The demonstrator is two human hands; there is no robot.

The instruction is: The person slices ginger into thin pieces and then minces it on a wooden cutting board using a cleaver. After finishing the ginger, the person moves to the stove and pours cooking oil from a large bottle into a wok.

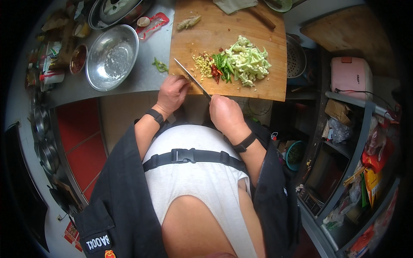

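Observation:
My right hand grips a kitchen knife, its blade angled up and left over the front edge of the wooden cutting board. Close to the blade, at the board's front left corner, my left hand has its fingers curled together; whether they pinch anything is hidden. On the board lie chopped garlic, dried red chili pieces, sliced green pepper and a heap of cauliflower florets. A ginger root rests near the far left.
A steel bowl stands left of the board, near green pepper scraps and a red-edged plastic packet. A cleaver's wooden handle lies at the board's back. To the right are a perforated pot and a pink appliance.

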